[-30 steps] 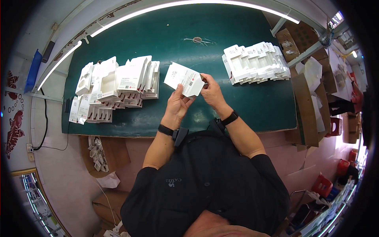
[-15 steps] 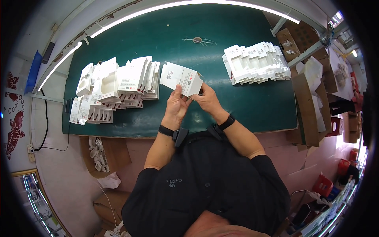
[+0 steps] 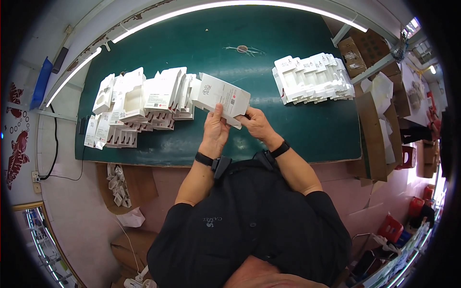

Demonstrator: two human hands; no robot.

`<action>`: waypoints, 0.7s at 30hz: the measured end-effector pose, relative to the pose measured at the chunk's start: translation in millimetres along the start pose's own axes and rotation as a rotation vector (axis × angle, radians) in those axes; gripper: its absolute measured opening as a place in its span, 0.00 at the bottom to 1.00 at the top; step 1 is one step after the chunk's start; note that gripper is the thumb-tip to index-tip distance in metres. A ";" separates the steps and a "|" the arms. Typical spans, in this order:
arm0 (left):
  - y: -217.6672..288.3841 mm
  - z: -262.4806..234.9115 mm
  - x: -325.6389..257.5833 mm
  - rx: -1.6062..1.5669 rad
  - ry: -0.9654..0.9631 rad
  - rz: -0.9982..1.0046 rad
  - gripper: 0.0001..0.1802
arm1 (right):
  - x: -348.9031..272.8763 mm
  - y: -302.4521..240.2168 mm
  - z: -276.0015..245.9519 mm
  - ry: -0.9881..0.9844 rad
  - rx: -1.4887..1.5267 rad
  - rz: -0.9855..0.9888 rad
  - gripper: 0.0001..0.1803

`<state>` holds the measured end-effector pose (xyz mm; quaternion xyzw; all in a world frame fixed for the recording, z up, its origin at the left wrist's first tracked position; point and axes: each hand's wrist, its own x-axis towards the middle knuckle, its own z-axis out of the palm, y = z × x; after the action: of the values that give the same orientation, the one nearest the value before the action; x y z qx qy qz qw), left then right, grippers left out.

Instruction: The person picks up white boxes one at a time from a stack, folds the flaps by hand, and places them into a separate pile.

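Note:
Over the green tabletop (image 3: 192,149) I hold a white cardboard box (image 3: 223,98) with dark print, tilted down to the right. My left hand (image 3: 215,128) grips its near long edge, the thumb lying on the printed face. At the lower right end my right hand (image 3: 259,126) has its fingers closed on the box's end, by a flap. To the left stand several stacked rows of white boxes (image 3: 158,96), some with cut-out windows. On the right lies a fanned row of flat white cartons with windows (image 3: 312,79). Fingers beneath the box are hidden.
A round brownish disc with pale strands (image 3: 242,49) lies at the table's far middle. Brown cardboard cartons (image 3: 372,129) stand by the right edge. Below the left edge is an open carton (image 3: 144,185) holding white pieces. A lit tube (image 3: 230,4) runs overhead.
The held box has turned so its end flap at the right shows more openly. My right hand has shifted slightly right and down along that end; my left hand stays nearly in place.

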<state>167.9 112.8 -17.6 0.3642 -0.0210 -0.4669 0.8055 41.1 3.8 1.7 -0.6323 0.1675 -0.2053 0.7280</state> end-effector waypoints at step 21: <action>9.5 -3.9 8.6 -0.030 -0.048 0.107 0.23 | -7.2 6.8 -16.2 0.169 0.137 0.029 0.13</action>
<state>181.2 111.3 -17.3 0.3391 -0.0527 -0.4322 0.8340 27.3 -5.6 -7.4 -0.5590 0.2231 -0.2582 0.7557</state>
